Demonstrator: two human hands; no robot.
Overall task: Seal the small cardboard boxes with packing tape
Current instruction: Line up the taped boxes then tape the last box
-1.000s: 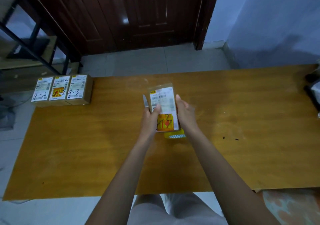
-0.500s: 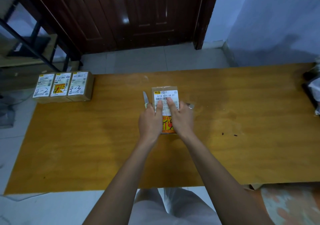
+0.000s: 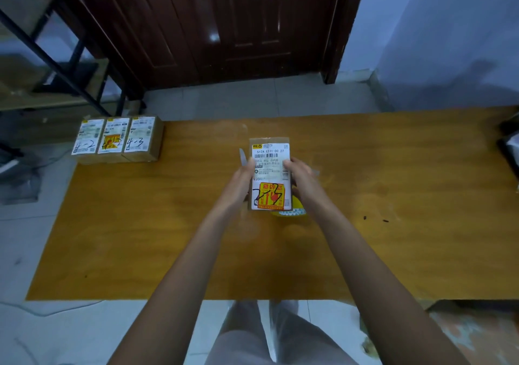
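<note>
A small cardboard box [image 3: 270,165] with a white shipping label and an orange sticker lies at the middle of the wooden table [image 3: 140,224]. My left hand [image 3: 243,180] grips its left side and my right hand [image 3: 302,177] grips its right side, fingertips on the label. A yellow tape roll [image 3: 292,212] peeks out from under the box's near right corner. A knife blade [image 3: 243,156] shows just left of the box, behind my left hand.
Three labelled cardboard boxes [image 3: 118,139] stand in a row at the table's far left corner. A dark object [image 3: 509,145] sits at the right edge. Beyond the table are a dark wooden door [image 3: 224,27] and a metal shelf frame [image 3: 42,55].
Both hands slid from the top of the label out to the box's sides. The yellow tape roll shows again under the box's near corner.
</note>
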